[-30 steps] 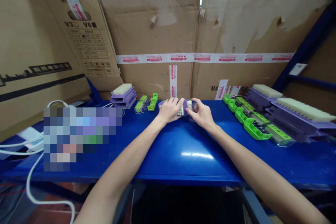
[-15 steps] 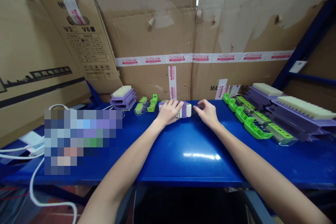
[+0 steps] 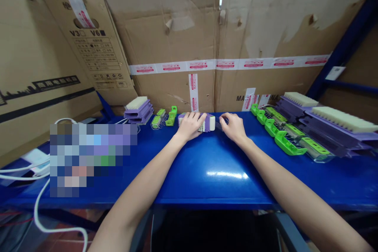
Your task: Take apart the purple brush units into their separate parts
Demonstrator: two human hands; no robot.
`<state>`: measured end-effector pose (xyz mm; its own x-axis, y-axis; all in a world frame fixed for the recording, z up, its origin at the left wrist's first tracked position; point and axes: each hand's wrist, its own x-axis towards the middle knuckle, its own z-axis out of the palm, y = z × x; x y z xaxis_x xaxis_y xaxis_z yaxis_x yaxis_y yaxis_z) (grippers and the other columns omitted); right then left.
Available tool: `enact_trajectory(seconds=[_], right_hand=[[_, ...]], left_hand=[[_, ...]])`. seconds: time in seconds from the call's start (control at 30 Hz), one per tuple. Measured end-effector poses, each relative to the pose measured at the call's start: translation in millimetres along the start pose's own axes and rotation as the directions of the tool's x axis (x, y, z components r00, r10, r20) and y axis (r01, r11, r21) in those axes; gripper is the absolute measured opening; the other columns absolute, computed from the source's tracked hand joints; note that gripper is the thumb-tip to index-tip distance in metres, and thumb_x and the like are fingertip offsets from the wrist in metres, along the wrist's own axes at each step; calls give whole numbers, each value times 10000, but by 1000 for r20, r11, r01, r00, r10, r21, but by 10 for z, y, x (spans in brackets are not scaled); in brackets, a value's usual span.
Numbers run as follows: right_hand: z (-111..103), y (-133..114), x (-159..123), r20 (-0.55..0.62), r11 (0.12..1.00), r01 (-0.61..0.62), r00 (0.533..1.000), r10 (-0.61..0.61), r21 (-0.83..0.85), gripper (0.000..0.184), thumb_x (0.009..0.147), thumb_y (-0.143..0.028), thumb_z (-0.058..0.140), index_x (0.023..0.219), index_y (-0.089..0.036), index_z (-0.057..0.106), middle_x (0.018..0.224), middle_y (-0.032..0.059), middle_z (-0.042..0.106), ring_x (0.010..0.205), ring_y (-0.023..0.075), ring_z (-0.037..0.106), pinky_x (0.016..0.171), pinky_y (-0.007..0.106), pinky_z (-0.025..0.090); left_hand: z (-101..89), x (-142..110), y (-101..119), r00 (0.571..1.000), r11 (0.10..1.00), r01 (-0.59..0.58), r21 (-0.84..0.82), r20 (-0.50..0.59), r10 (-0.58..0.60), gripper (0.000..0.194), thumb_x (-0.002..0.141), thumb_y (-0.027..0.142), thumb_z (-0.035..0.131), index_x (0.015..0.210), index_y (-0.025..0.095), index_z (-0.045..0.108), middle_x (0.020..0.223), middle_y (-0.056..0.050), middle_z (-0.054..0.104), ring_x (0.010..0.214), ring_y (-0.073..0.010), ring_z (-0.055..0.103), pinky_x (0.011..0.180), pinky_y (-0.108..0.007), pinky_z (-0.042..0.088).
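A purple brush block with pale bristles [image 3: 208,123] lies at the far middle of the blue table [image 3: 206,165]. My left hand [image 3: 190,125] rests over its left part with fingers curled around it. My right hand [image 3: 234,126] is just to the block's right, fingers bent and pinched near a small clear piece [image 3: 218,123] at the block's end; what it pinches is hard to make out.
Purple brushes [image 3: 138,109] and green clips [image 3: 165,117] lie at the far left. A row of green-and-clear parts [image 3: 291,138] and stacked purple brushes [image 3: 336,130] fill the right. Cardboard boxes [image 3: 183,39] wall the back. White cables [image 3: 44,189] hang at left.
My right hand let go of the block's right end, drew back a little, then came close again. The left hand stayed on the block.
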<state>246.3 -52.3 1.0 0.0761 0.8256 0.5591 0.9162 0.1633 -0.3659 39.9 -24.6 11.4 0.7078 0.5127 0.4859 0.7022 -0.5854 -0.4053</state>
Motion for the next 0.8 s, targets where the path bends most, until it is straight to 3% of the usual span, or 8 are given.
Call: enact_trajectory(seconds=[0.2, 0.43, 0.57, 0.67, 0.8], right_hand=[[-82, 44, 28, 25, 973, -179, 982, 185, -149, 314, 896, -293, 416, 1086, -178, 638, 1102, 128, 667, 1061, 286, 564, 845, 403, 423], [-131, 291, 95, 201, 921, -338, 905, 375, -196, 343, 864, -353, 496, 1136, -202, 640, 1095, 136, 680, 1053, 294, 617, 832, 387, 457], [-118, 374, 110, 264, 920, -326, 888, 377, -217, 383, 835, -389, 545, 1158, -203, 637, 1110, 146, 678, 1064, 310, 620, 814, 381, 471], [-99, 398, 104, 277, 933, -280, 900, 337, -227, 370, 823, -313, 555, 1168, -205, 636, 1086, 136, 687, 1044, 299, 629, 809, 368, 476], [-82, 412, 93, 230, 942, -256, 924, 304, -218, 361, 808, -225, 536, 1147, -201, 657, 1065, 136, 688, 970, 284, 648, 781, 356, 479]], left_hand=[[1, 7, -9, 998, 997, 66, -40, -4, -67, 803, 749, 645, 625, 1326, 114, 454, 1172, -181, 570, 1045, -324, 528, 894, -406, 366], [-53, 15, 31, 992, 990, 128, -57, 14, -128, 787, 782, 752, 455, 1254, 127, 534, 1121, -187, 586, 1006, -323, 534, 855, -404, 353], [-133, 38, 81, 987, 985, 158, -61, -7, -159, 687, 858, 710, 345, 1112, 132, 614, 1015, -172, 601, 967, -310, 533, 802, -400, 360], [-190, 57, 119, 985, 984, 172, -49, -23, -173, 620, 905, 644, 308, 1050, 132, 626, 965, -159, 601, 944, -300, 532, 760, -390, 369], [-201, 68, 146, 985, 983, 163, -87, -35, -166, 485, 912, 547, 402, 1074, 144, 617, 1035, -144, 605, 1002, -293, 529, 811, -390, 384]])
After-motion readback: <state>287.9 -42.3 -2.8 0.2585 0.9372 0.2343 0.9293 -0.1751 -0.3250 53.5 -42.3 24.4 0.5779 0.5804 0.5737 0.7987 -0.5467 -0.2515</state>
